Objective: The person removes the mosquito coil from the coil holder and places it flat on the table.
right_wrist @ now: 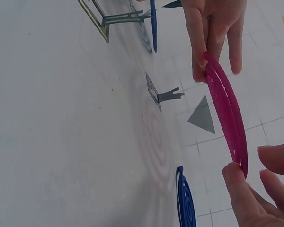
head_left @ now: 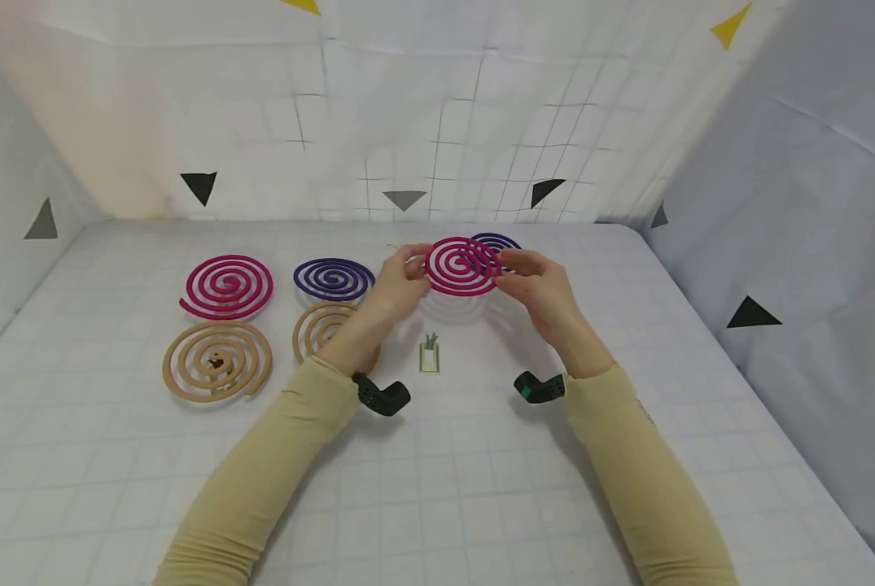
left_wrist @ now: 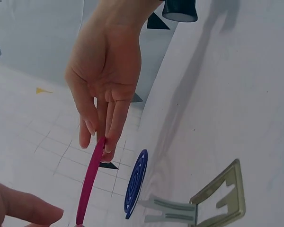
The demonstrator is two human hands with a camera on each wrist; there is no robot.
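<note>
A pink mosquito coil (head_left: 463, 293) is held up between both hands over the table. My left hand (head_left: 400, 281) supports its left edge and my right hand (head_left: 543, 297) its right edge. In the left wrist view the coil (left_wrist: 88, 189) shows edge-on against the right hand's fingertips (left_wrist: 111, 139), its thumb apart. The right wrist view has a fingertip (right_wrist: 234, 172) under the coil's near edge, the thumb off it. Beyond the held coil lies a blue coil (head_left: 506, 238), partly covered. Nearer is a small metal coil stand (head_left: 429, 362) with upright prongs.
On the left are a pink coil (head_left: 229, 313), a blue coil (head_left: 334, 297) and two tan coils, one tan coil (head_left: 217, 397) nearer and the other partly behind my left forearm. Another stand (right_wrist: 155, 92) appears in the right wrist view. White walls surround the table.
</note>
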